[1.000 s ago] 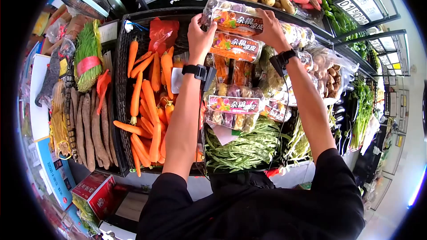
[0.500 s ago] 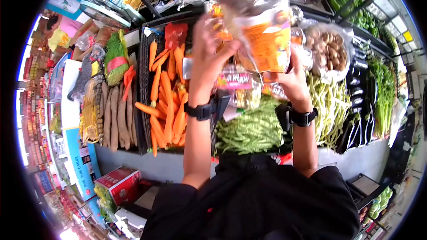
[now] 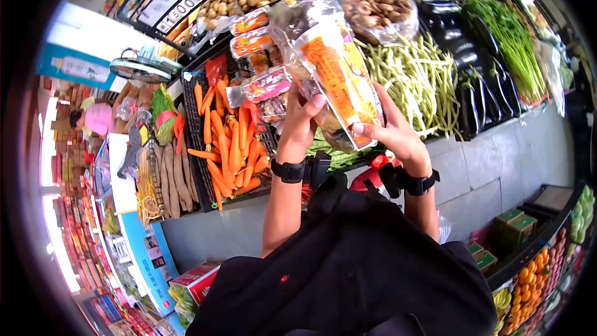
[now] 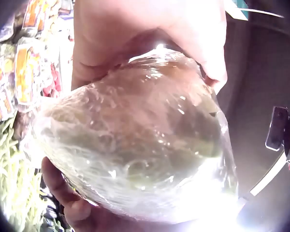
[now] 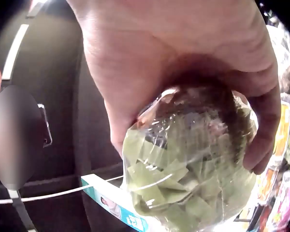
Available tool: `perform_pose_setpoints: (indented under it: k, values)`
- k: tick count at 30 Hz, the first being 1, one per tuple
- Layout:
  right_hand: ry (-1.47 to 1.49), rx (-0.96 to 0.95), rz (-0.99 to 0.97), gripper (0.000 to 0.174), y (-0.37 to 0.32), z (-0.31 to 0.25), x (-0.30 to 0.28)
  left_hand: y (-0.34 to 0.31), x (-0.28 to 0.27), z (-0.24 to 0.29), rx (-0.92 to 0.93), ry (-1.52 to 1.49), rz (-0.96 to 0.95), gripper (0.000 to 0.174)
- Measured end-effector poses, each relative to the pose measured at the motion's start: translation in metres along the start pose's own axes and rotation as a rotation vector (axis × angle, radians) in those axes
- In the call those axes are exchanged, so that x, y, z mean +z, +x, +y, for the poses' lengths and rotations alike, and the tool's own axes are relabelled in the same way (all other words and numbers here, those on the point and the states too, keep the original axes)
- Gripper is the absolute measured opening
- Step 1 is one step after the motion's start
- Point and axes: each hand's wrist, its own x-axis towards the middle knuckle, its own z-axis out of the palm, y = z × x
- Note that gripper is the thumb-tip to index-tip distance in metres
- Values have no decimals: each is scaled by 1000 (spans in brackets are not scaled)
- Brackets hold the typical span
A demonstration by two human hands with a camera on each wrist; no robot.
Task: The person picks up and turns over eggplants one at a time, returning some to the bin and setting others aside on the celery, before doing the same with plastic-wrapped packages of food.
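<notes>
Both hands hold a clear plastic pack of noodles (image 3: pixel 339 71) with an orange and yellow label, tilted in front of the chest over the vegetable display. My left hand (image 3: pixel 300 123) grips one side, thumb on the wrap. The right hand (image 3: pixel 399 137) grips the other side, its thumb near the label's lower edge. Thin pale strands show through the noodle pack (image 4: pixel 135 140) in the left wrist view. In the right wrist view, flat light-green strips fill the noodle pack (image 5: pixel 188 169), with fingers curled round it. Similar packs (image 3: pixel 266 84) with pink and orange labels lie left of the hands.
Carrots (image 3: pixel 231 149) fill a black crate at left, with long brown roots (image 3: pixel 177 177) beside it. Pale green beans (image 3: pixel 413 81), bagged mushrooms (image 3: pixel 376 6) and eggplants (image 3: pixel 451 40) lie to the right. Price signs (image 3: pixel 180 15) stand at the back. Green boxes (image 3: pixel 516 227) sit at lower right.
The hands lifted a pack from the stack, brought it toward the body and turned it so a different label side shows. The head view has swung rightward.
</notes>
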Motion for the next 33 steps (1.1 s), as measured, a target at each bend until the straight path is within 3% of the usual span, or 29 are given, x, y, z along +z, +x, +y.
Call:
perform_pose_setpoints:
  k: [3, 6, 11, 14, 17, 20, 22, 25, 27, 28, 29, 33]
  values:
    - [30, -99, 81, 113, -44, -5, -9, -15, 25, -20, -54, -118, -33, 86]
    - [111, -105, 96, 107, -82, -12, -24, -23, 38, -38, -71, -277, -183, 89]
    - [74, -119, 138, 73, -126, -17, -47, -27, 55, -78, -178, -1016, -481, 80]
    - [125, -83, 183, 69, -140, -31, -50, -31, 68, -80, -192, -895, -351, 79]
    - [136, -75, 207, 66, -147, -33, -51, -29, 70, -83, -137, -649, 44, 76]
    - [140, -68, 206, 63, -150, -34, -51, -31, 79, -77, -137, -610, -19, 74]
    - [135, -63, 195, 61, -149, -34, -51, -28, 78, -76, -160, -787, -219, 75]
    - [135, -26, 171, 55, -142, -24, -56, -31, 76, -74, -200, -884, -295, 75]
    - [301, 31, 134, 55, -135, -3, -60, -35, 73, -74, -225, -893, -368, 75]
    - [382, 62, 111, 55, -130, 8, -63, -44, 80, -67, -261, -838, -323, 75]
    - [391, 73, 93, 58, -126, 21, -65, -48, 88, -59, -158, -447, -78, 74]
    - [672, 218, -107, 79, -109, 69, -50, -58, 40, -81, -33, 54, 31, 69]
